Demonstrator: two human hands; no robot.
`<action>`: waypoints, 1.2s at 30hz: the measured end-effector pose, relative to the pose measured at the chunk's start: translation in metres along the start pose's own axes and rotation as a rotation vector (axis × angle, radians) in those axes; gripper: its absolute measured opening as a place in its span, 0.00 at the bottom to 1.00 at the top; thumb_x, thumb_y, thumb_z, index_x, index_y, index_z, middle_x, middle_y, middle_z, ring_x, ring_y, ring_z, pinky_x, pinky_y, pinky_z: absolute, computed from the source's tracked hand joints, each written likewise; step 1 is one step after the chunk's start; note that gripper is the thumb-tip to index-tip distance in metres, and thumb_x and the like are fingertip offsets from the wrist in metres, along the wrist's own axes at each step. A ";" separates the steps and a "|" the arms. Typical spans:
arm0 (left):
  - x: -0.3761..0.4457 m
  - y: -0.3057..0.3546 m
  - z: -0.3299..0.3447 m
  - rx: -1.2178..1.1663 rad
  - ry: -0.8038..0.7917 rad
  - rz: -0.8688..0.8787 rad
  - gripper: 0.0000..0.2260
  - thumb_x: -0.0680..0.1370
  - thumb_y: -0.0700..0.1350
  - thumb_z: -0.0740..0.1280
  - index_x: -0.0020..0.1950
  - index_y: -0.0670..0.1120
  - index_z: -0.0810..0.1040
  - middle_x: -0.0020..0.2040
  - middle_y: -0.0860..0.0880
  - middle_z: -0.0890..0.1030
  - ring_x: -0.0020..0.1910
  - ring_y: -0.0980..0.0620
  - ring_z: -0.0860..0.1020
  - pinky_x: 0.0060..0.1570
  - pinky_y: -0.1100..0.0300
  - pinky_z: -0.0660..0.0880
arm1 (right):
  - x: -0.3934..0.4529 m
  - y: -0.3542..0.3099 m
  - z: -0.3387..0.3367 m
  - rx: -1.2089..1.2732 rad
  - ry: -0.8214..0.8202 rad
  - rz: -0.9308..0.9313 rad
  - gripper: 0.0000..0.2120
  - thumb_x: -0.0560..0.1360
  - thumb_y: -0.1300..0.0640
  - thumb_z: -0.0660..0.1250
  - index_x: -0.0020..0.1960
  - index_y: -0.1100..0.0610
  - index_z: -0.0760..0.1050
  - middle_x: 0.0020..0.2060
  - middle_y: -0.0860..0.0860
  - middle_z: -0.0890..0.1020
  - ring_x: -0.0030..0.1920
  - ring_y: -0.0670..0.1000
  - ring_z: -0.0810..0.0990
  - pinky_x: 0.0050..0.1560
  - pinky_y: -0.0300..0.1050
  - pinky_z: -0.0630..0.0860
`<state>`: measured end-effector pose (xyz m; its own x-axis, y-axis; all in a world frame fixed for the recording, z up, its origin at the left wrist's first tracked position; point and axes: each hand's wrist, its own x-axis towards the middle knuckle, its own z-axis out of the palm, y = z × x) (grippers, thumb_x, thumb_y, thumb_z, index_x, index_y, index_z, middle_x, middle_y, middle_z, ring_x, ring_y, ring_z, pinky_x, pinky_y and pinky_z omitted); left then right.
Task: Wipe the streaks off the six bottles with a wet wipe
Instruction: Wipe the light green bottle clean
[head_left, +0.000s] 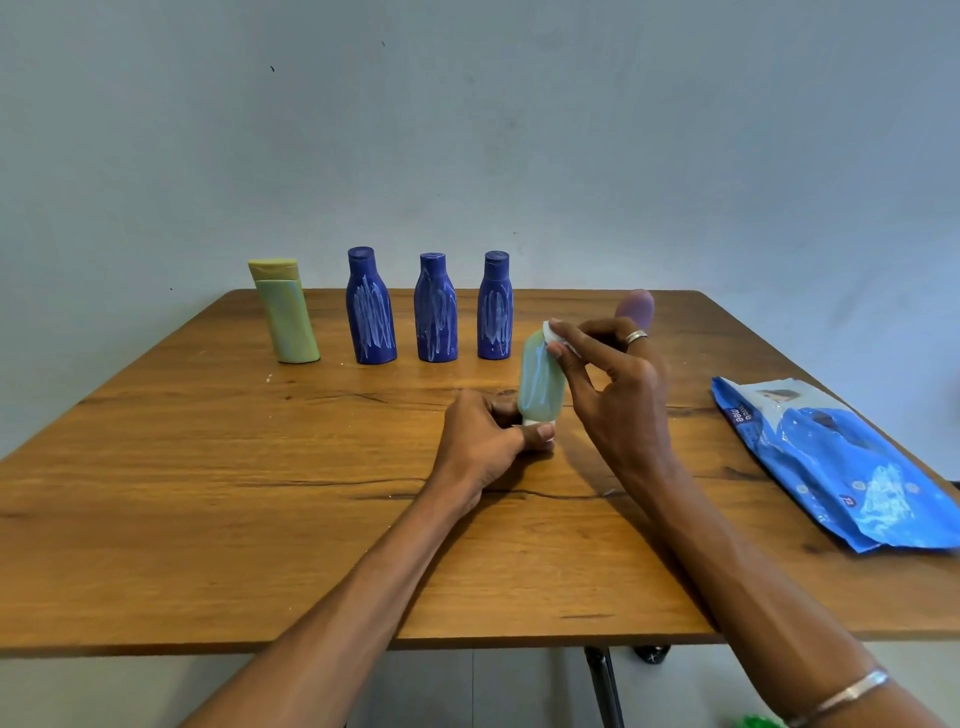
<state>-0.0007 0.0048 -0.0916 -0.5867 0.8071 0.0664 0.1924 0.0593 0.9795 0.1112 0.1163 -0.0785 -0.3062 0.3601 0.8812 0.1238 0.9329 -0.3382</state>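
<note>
The only print I can read is on the blue wipes packet (841, 462) lying flat at my right on the table (260, 467). Near its far end, on a dark purple patch, white letters spell "mee", turned sideways from where I sit; smaller lettering beside them is too blurred to make out. Closer to me on the same packet there is a small "72". None of the bottles shows any lettering that I can read.
</note>
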 end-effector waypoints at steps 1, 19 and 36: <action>0.000 -0.001 0.000 0.009 0.002 0.005 0.11 0.70 0.36 0.78 0.52 0.38 0.85 0.43 0.45 0.88 0.42 0.53 0.87 0.48 0.58 0.83 | 0.000 0.000 -0.001 -0.002 0.004 -0.014 0.13 0.78 0.61 0.72 0.62 0.60 0.82 0.51 0.57 0.80 0.50 0.50 0.80 0.49 0.36 0.78; 0.001 -0.004 -0.003 -0.005 0.031 0.030 0.10 0.71 0.37 0.78 0.52 0.40 0.86 0.44 0.47 0.88 0.44 0.56 0.86 0.45 0.62 0.82 | -0.017 -0.005 0.003 -0.025 -0.154 -0.128 0.13 0.79 0.61 0.71 0.63 0.60 0.82 0.53 0.58 0.78 0.51 0.50 0.80 0.51 0.43 0.81; 0.008 -0.009 -0.001 -0.059 0.022 0.042 0.11 0.72 0.36 0.77 0.53 0.40 0.86 0.46 0.45 0.88 0.47 0.49 0.86 0.49 0.50 0.84 | -0.013 -0.007 -0.004 0.083 -0.183 -0.019 0.11 0.75 0.60 0.73 0.57 0.58 0.83 0.50 0.54 0.82 0.48 0.48 0.82 0.48 0.43 0.82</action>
<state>-0.0077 0.0102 -0.1001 -0.5965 0.7949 0.1113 0.1708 -0.0099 0.9853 0.1182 0.1048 -0.0865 -0.4755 0.3300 0.8155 0.0403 0.9342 -0.3545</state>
